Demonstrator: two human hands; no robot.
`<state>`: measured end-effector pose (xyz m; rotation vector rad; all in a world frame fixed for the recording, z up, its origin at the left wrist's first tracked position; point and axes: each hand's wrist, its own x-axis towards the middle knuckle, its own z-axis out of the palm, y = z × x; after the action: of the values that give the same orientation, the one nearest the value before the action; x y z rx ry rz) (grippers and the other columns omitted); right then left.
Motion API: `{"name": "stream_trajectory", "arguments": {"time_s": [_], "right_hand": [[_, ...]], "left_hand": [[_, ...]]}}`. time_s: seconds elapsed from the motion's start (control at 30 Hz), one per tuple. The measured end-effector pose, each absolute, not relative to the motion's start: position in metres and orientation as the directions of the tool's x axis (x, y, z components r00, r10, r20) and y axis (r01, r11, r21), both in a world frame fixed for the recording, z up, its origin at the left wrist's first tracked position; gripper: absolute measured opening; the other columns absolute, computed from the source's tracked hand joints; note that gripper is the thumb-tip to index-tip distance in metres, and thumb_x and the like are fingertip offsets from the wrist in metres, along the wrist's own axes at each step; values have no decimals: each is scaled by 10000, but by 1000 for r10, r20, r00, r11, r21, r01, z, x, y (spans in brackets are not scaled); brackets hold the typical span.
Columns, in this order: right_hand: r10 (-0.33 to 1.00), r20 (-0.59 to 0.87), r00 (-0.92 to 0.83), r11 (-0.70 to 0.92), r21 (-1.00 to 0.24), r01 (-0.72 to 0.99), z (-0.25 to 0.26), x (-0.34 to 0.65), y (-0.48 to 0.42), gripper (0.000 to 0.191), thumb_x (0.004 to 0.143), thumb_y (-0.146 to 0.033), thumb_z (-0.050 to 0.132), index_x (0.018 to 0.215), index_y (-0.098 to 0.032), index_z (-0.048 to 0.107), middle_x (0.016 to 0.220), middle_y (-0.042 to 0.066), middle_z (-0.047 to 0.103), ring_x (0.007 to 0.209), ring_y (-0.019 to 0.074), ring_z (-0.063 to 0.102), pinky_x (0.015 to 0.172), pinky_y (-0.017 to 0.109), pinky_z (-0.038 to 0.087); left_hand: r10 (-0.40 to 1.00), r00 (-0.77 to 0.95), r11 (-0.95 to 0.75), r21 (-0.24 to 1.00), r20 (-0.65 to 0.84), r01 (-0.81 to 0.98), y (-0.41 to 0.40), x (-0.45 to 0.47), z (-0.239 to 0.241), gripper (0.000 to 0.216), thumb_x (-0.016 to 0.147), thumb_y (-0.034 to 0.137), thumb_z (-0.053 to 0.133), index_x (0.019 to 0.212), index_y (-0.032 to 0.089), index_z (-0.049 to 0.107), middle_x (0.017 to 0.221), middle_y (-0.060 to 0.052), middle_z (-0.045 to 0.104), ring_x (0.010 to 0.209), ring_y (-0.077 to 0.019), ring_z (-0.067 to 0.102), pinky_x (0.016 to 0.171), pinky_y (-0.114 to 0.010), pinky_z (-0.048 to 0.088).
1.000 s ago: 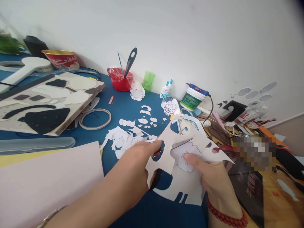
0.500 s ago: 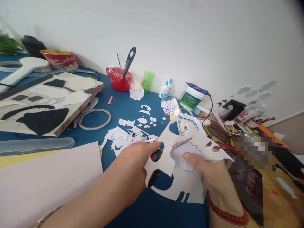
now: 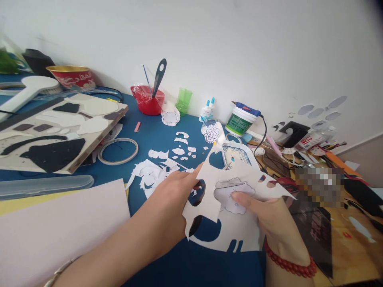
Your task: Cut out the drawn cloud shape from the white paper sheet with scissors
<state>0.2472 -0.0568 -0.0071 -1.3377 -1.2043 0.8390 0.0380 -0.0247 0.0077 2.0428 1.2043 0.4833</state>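
My left hand is closed around a pair of scissors; their dark handles are mostly hidden behind paper. One blade lies across the top of a wavy-edged drawn shape, and another metal tip shows above the paper's edge. The white sheet is full of cut-out holes and has pointed, ragged ends. My right hand grips this sheet from the right, thumb pressed on the drawn shape and fingers hidden underneath. A red bead bracelet circles that wrist.
Paper scraps and small cut pieces lie beyond my left hand. A tape roll, a board with black and white shapes and blank sheets are at left. Glue bottles and a white-green tub stand near the wall.
The visible scissor blade has swung down from a slant to lie nearly level across the top of the drawn shape. Both hands keep their hold, and the view has shifted slightly.
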Motion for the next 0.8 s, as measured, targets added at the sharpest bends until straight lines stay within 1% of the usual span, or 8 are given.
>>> {"name": "stream_trajectory", "arguments": {"time_s": [0.07,0.13,0.2,0.3,0.47,0.6,0.73,0.8], "right_hand": [[975,138,174,102,-975,198,-12,255,-56,305,689,-402,802,990,-421,756,1130,29,687,1138,381,582,934,428,540],[984,126,124,98,-973,208,-17,262,-55,330,685,-390,806,1010,-416,752,1184,23,663,1178,386,551,943,422,536],[987,116,114,88,-971,221,-22,268,-55,350,690,-389,804,1034,-418,745,1209,22,649,1195,390,536,944,427,537],[983,120,138,84,-966,244,-25,271,-56,360,706,-391,799,1056,-440,730,1207,11,650,1187,382,544,930,419,549],[982,175,75,146,-943,299,-21,269,-56,307,755,-386,770,1053,-445,729,1180,10,665,1216,354,525,938,382,548],[984,167,62,140,-940,311,-20,269,-54,254,766,-401,760,1018,-433,744,1174,21,667,1223,350,520,957,382,540],[987,137,82,106,-945,309,-23,273,-54,293,718,-396,800,1005,-430,750,1171,33,666,1229,368,508,979,406,537],[989,127,70,100,-945,311,-26,275,-55,314,724,-383,801,1028,-436,742,1195,24,653,1233,365,505,979,401,543]], "left_hand": [[872,487,-300,727,-54,618,-25,38,9,648,553,-50,492,1117,245,612,1163,-54,626,1041,-239,604,817,-295,548],[871,480,-274,709,-103,650,-24,38,10,621,539,-62,475,1060,234,640,1202,-62,620,1091,-261,599,829,-310,553],[867,481,-266,694,-132,669,-24,37,9,613,542,-67,475,1049,227,655,1254,-72,605,1140,-287,585,872,-347,550],[868,480,-277,678,-127,681,-24,36,7,648,563,-64,473,1108,238,651,1296,-78,592,1171,-305,579,909,-387,542],[861,487,-285,650,-150,704,-24,36,11,568,576,-87,452,1001,217,674,1237,-82,624,1126,-294,601,887,-381,541],[842,502,-274,645,-197,713,-23,37,16,547,565,-115,445,941,214,667,1161,-69,641,1060,-287,615,827,-379,540],[832,499,-235,660,-243,714,-22,37,17,493,597,-106,479,929,211,655,1163,-69,628,1070,-291,596,854,-402,519],[836,494,-231,663,-239,712,-22,36,16,490,607,-112,476,931,211,653,1148,-65,631,1063,-281,594,879,-412,504]]}}
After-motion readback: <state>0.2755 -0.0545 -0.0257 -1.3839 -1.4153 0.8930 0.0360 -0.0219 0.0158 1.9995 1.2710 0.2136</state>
